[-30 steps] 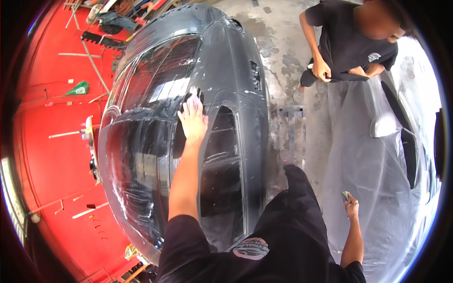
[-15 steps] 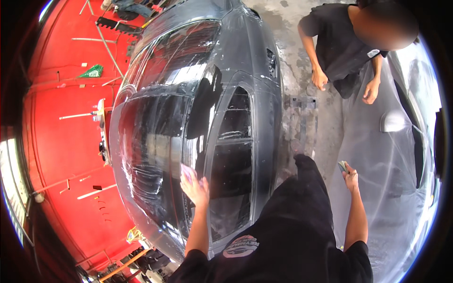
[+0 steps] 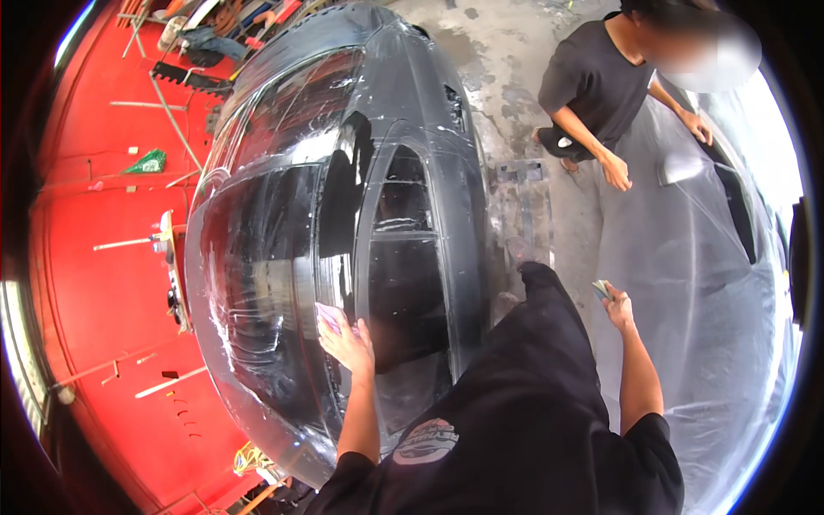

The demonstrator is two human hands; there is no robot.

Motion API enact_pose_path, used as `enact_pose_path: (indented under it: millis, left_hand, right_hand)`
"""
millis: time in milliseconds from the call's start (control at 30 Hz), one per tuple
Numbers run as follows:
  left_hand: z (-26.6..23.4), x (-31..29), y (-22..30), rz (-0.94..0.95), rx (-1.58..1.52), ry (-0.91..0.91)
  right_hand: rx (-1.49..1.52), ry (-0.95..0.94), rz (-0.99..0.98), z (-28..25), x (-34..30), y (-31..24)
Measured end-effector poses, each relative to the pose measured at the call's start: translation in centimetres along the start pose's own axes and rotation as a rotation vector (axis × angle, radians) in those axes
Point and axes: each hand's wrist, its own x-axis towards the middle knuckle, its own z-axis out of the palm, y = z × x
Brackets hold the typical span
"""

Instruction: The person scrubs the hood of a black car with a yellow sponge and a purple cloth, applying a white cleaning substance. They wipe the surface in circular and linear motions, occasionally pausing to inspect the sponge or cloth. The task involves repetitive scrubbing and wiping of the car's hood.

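A dark car (image 3: 468,257) with whitish wet streaks on its roof and glass stands to my left. My left hand (image 3: 350,348) rests at the edge of its roof, above the side windows (image 3: 405,292), with its fingers pressing a pinkish cloth (image 3: 330,317) on the surface. Held out to my right, my right hand (image 3: 619,309) grips a small flat pad (image 3: 602,289), greenish with a pale yellow side. That pad is clear of both cars, and its exact kind is too small to make out.
A second car under translucent sheeting (image 3: 661,343) stands close on my right. Another person (image 3: 592,86) leans beside it at the far right, one hand on the sheeting. Concrete floor (image 3: 515,112) runs between the cars. A red wall (image 3: 94,318) with pipes lies beyond the dark car.
The view has shifted, so the dark car sits further left. The other person has turned toward the covered car and reached a hand onto it. Both my hands keep their holds.
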Motion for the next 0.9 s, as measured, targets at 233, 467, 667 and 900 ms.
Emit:
enact_pose_path:
  millis: [233, 467, 667, 900]
  left_hand:
    - [-0.4, 0.0, -0.3, -0.008, -0.036, 0.007]
    - [-1.0, 0.0, -1.4, 0.029, -0.064, -0.112]
    - [-0.9, -0.5, -1.8, 0.046, -0.011, -0.067]
    - [0.1, 0.3, -0.7, 0.013, -0.052, 0.003]
  right_hand:
    - [0.016, 0.005, -0.053, 0.7, -0.5, -1.9]
    - [-0.045, 0.069, -0.081, 2.5, -2.3, -0.5]
    - [-0.111, 0.074, -0.033, 3.5, -3.7, 1.7]
    - [-0.276, 0.028, 0.033, 6.5, -5.4, 4.3]
